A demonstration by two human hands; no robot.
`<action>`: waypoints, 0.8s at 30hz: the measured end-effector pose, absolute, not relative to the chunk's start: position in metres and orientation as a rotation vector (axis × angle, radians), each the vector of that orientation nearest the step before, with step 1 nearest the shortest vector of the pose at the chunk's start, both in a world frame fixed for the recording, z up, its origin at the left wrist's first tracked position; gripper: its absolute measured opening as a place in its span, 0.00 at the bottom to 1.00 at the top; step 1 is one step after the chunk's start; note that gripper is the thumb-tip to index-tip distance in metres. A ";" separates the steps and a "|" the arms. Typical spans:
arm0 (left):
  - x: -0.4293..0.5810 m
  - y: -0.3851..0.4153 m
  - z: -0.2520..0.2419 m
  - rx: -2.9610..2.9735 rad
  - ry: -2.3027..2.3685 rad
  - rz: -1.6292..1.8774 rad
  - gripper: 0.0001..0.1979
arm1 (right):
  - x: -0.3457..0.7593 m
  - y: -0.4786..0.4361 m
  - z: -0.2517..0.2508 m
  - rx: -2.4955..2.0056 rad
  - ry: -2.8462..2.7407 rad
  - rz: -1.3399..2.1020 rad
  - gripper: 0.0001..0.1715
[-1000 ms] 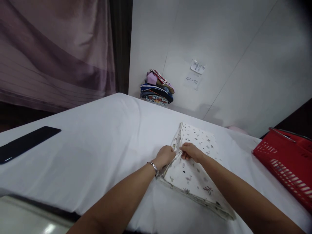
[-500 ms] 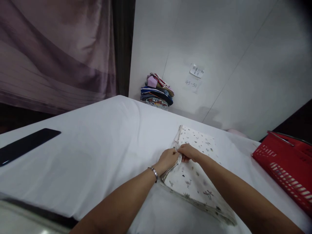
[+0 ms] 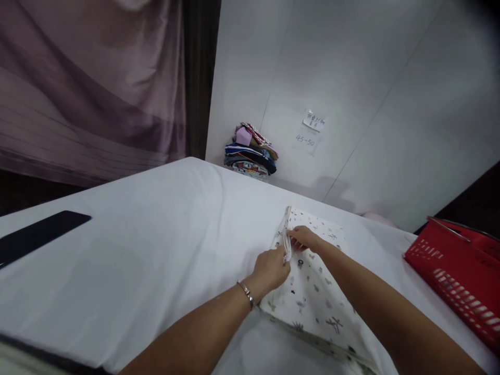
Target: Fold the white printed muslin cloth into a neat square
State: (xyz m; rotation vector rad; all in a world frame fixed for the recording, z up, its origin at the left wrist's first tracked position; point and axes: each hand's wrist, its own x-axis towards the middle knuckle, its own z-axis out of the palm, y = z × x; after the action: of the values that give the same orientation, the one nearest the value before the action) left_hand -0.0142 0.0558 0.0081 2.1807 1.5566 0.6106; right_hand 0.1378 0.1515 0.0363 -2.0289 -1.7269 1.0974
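Observation:
A white cloth with small dark prints (image 3: 312,297) lies folded on the white-covered table (image 3: 156,245). My left hand (image 3: 271,270), with a bracelet at the wrist, is closed and pinches the cloth's left edge. My right hand (image 3: 307,238) sits just beyond it, fingers closed on the same edge, which is lifted a little into a ridge between the two hands.
A red plastic basket (image 3: 453,276) stands at the right edge of the table. A stack of folded coloured clothes (image 3: 250,151) lies at the far end by the wall, below a paper note (image 3: 314,122). A black flat object (image 3: 39,234) rests at the left.
My hands have shifted along the cloth's left edge: the right hand has moved farther from me, the left slightly nearer. The edge is now pinched up between them.

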 end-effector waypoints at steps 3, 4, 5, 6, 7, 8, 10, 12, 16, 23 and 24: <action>-0.014 0.053 0.009 2.309 1.541 0.542 0.09 | 0.137 0.169 0.036 -2.115 -1.754 0.983 0.18; -0.014 0.052 0.009 2.340 1.537 0.524 0.09 | 0.136 0.174 0.035 -2.142 -1.776 0.945 0.19; -0.014 0.052 0.010 2.365 1.531 0.511 0.09 | 0.134 0.179 0.034 -2.167 -1.802 0.906 0.20; -0.015 0.052 0.010 2.384 1.524 0.501 0.09 | 0.133 0.182 0.033 -2.187 -1.830 0.867 0.21; -0.015 0.051 0.011 2.398 1.515 0.493 0.09 | 0.132 0.186 0.032 -2.204 -1.858 0.824 0.21; -0.015 0.051 0.011 2.407 1.506 0.489 0.09 | 0.130 0.189 0.031 -2.219 -1.883 0.779 0.21; -0.015 0.051 0.010 2.417 1.496 0.486 0.09 | 0.129 0.194 0.029 -2.245 -1.928 0.690 0.21; -0.015 0.051 0.010 2.426 1.478 0.484 0.09 | 0.129 0.199 0.028 -2.271 -1.973 0.608 0.22; -0.016 0.052 0.008 2.440 1.438 0.489 0.09 | 0.133 0.209 0.027 -2.330 -2.038 0.561 0.23; -0.015 0.053 0.006 2.451 1.408 0.498 0.08 | 0.133 0.216 0.029 -2.377 -2.115 0.505 0.42; -0.015 0.053 0.005 2.450 1.408 0.499 0.08 | 0.132 0.215 0.030 -2.376 -2.143 0.466 0.43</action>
State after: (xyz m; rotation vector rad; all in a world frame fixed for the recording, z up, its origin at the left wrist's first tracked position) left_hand -0.0148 0.0529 0.0052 2.4502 1.4081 0.4993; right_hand 0.1318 0.2153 0.0296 -2.3764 -2.1428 0.4657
